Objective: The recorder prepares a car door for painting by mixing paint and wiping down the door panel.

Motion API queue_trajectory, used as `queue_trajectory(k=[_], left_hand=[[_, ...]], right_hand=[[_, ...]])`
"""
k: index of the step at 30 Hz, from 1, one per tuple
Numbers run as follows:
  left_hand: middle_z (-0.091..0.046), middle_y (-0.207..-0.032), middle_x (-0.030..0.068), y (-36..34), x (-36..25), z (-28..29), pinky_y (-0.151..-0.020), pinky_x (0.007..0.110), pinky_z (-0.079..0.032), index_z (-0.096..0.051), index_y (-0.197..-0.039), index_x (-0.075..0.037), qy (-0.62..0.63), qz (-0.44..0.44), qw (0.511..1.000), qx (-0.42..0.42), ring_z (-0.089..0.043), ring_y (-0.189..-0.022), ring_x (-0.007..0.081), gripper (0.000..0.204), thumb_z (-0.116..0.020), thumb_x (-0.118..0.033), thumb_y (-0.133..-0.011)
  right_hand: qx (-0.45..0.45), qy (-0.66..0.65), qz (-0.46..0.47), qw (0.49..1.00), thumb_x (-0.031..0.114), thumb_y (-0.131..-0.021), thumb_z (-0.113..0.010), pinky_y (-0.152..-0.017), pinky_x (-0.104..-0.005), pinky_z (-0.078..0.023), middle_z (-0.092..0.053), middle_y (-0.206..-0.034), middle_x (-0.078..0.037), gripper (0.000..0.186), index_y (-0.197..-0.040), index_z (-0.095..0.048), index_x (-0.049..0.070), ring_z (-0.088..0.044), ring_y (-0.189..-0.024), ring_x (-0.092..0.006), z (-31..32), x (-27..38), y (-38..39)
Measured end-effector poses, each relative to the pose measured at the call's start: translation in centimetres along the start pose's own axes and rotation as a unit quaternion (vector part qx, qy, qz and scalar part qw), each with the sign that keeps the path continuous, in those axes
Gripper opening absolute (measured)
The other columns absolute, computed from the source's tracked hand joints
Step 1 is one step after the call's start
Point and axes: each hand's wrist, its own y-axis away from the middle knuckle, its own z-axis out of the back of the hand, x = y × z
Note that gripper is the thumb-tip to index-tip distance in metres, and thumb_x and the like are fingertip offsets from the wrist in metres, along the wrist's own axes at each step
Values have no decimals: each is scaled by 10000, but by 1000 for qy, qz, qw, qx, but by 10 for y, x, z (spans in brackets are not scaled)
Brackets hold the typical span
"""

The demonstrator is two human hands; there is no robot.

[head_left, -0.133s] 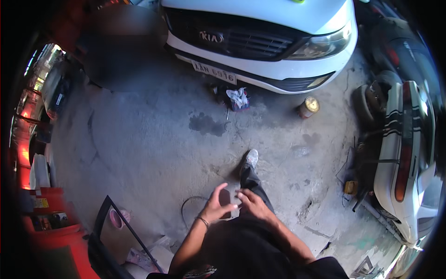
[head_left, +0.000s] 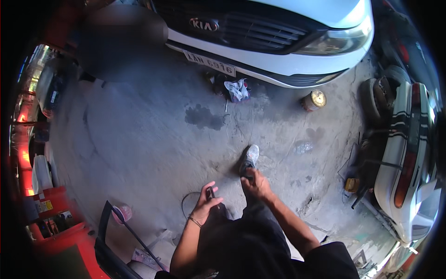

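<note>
My left hand (head_left: 207,202), low in the middle of the view, has its thumb and curled fingers around a narrow dark shape that I cannot make out. To its right and a little higher, my right hand (head_left: 255,186) has curled fingers; whatever lies in them is hidden or too dark to name. Both are over my dark-trousered legs (head_left: 251,218), with a light sneaker (head_left: 252,153) beyond the right hand on the concrete floor (head_left: 139,144).
Ahead are a white car front (head_left: 325,65), a rag-topped bundle (head_left: 237,90) and a tin (head_left: 314,100). Right: a white bumper (head_left: 402,144) and tires (head_left: 369,102). Left: a red cabinet (head_left: 62,235), a black frame (head_left: 102,230) and a blurred dark area (head_left: 118,46).
My hands have moved apart: the left shifted left, its fingers more curled, and the right rose toward the sneaker. The view has shifted slightly, with the car now higher in it.
</note>
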Motion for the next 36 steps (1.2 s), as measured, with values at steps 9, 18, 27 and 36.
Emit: queue_trajectory(k=[9,18,27,36], left_hand=[[-584,-1702,227,-356,-142,-9,-884,369,-601,-538,-1776,-118,123,-14,986,108,-748,-1163,259,807,-800,-553,-1149],[-716,-1456,49,-632,-164,40,-890,299,-488,-742,-1389,-104,-89,-102,975,179,-695,-1096,109,498,-644,-557,-1208],[-607,-944,-63,-794,-221,60,-705,239,-404,-824,-1344,-74,-118,-131,971,159,-506,-791,48,272,-721,-276,-1195],[-676,-1636,254,-936,-288,-20,-1059,590,-659,-485,-1748,-86,-612,-499,599,-135,-805,-1278,490,1169,-1066,-469,-808]], right_hand=[[-142,175,91,970,349,-975,-950,-1116,-571,-628,-643,-1551,-244,845,-1684,-555,110,-676,-1404,-505,137,-25,-502],[-249,246,136,927,468,-926,-988,-1276,-610,-537,-481,-1799,-245,988,-1749,-534,163,-553,-1592,-510,61,-85,-776],[-352,-136,253,891,16,-1160,-646,-1174,-455,-590,-813,-1371,-176,288,-1406,-791,57,-791,-1293,-343,-3,-186,-903],[-367,-291,1,884,240,-1101,-554,-913,-345,-570,-794,-1050,-86,396,-1201,-851,-2,-707,-982,-199,53,-228,-759]])
